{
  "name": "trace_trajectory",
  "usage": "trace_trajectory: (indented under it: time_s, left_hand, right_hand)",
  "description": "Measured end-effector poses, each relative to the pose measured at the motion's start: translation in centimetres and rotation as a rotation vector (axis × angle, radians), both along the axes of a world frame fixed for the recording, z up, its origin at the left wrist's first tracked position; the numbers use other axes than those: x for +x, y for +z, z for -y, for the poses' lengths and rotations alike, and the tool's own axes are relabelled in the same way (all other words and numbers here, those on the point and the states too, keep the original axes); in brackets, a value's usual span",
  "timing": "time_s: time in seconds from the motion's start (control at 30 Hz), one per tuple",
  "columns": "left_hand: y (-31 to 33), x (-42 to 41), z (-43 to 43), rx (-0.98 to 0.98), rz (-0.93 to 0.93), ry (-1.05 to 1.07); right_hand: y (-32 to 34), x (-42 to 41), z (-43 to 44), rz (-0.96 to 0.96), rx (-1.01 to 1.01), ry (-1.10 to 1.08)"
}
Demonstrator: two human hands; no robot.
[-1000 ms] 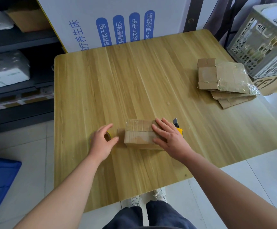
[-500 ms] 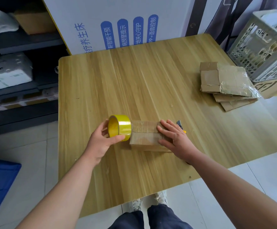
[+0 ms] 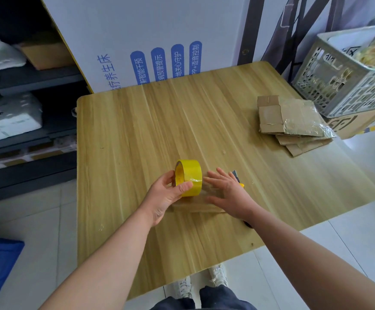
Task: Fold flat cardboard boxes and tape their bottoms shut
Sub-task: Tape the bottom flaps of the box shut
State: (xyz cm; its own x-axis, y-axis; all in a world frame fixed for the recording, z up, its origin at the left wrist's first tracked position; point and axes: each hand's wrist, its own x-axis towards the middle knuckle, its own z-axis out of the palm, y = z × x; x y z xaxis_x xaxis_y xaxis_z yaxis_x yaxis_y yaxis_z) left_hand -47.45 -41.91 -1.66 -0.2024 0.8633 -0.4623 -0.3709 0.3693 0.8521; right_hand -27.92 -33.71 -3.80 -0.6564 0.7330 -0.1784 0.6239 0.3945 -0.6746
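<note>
Light wood-grain table point(image 3: 137, 130), rounded corners. Nr front ctr: small cardboard box point(image 3: 195, 206), folded up, sitting flat on top. Just R of box: utility knife point(image 3: 235, 175), yellow body, mostly hidden. Far R side: stack of flat cardboard boxes point(image 3: 293, 121), fanned, shiny tape on top one.

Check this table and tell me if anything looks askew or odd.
The stack of flat boxes is fanned askew, and the top one carries crinkled old tape overhanging its edge. A utility knife lies just beyond the right hand, its grey tip showing; whether the blade is out I cannot tell.
</note>
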Motion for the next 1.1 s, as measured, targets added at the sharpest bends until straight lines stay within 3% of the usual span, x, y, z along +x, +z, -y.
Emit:
trace_trajectory:
  time_s: [0.13, 0.2, 0.3, 0.5, 0.63, 0.83, 1.1]
  left_hand:
    - [0.0, 0.3, 0.1, -0.015, -0.054, -0.016]
    - [0.3, 0.4, 0.3, -0.015, -0.053, -0.021]
    - [0.4, 0.4, 0.6, -0.040, -0.058, 0.003]
    - [1.3, 1.2, 0.3, -0.015, -0.144, 0.066]
    - [2.4, 1.8, -0.4, 0.018, -0.308, 0.028]
    - [3.0, 1.4, -0.6, 0.030, -0.603, 0.010]
    - [3.4, 0.7, -0.6, 0.020, -0.587, -0.054]
  right_hand:
    - [1.8, -1.7, 1.8, -0.302, -0.230, -0.070]
    - [2.5, -1.9, 2.0, -0.380, -0.345, -0.127]
    - [3.6, -0.8, 1.4, -0.429, -0.350, -0.172]
    - [3.7, 1.7, 0.6, -0.271, -0.316, -0.110]
    - [4.2, 1.0, -0.1, -0.128, -0.210, -0.047]
    - [4.7, 0.5, -0.3, -0.061, -0.159, 0.024]
    - [5.6, -0.3, -0.8, -0.006, -0.130, 0.073]
